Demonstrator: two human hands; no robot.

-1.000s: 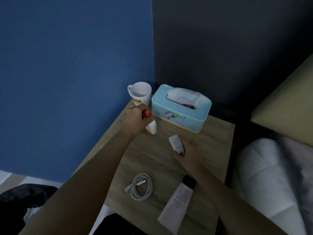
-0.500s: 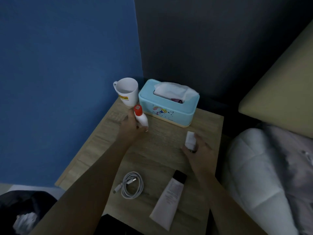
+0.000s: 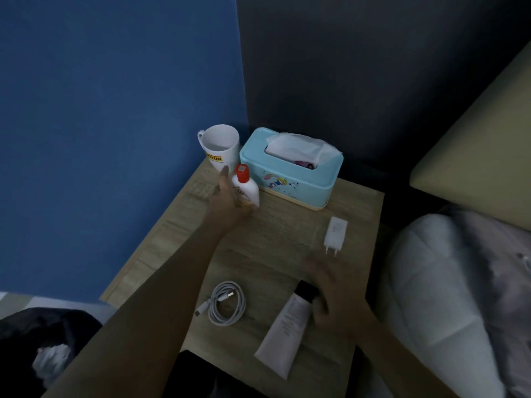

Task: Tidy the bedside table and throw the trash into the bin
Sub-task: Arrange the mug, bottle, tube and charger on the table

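While the left hand (image 3: 227,196) grips the bottle (image 3: 245,188), the right hand (image 3: 330,297) hovers open, empty.

Mug (image 3: 220,148), upper centre of the frame: yellow label with dark letters, partly readable as "…TUN"; the first letters are too blurred to tell.
Tissue box (image 3: 290,173), right of the mug: colourful cartoon print on its front, no lettering readable.
Bottle (image 3: 245,188), red-capped, centre: printed mark on its front, too blurred to read.
Tube (image 3: 283,330), lower centre: fine lines of print, illegible.
Charger (image 3: 334,232), centre right: faint marking, unreadable.
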